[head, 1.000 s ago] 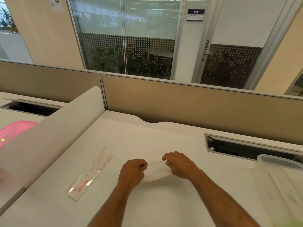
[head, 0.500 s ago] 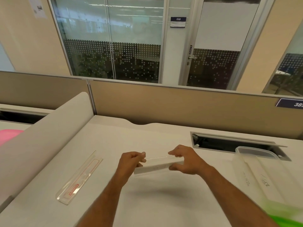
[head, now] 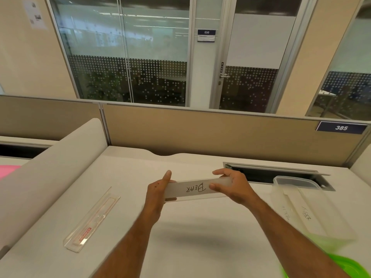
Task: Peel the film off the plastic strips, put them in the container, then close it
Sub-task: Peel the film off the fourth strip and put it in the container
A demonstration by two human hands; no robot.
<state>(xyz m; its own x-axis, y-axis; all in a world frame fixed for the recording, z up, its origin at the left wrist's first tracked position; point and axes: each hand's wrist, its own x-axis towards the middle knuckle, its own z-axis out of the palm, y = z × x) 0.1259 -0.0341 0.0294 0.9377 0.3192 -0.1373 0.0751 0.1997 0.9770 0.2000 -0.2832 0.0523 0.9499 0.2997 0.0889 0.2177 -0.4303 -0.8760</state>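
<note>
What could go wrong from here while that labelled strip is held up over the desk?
1. The strip is pinched only at its ends by the left hand and right hand; loosening either grip to pick at the film could drop it.
2. The container already holds other strips, so this one might jam or sit proud.
3. The green lid lies at the frame's edge, easily knocked by the right forearm.

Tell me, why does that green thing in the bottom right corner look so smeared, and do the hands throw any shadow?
In the head view, the green lid at the lower right edge is blurred, while the strip held by the left hand and right hand reads sharply; a soft shadow lies on the desk beneath them; partition lines bow with wide-angle distortion.
</note>
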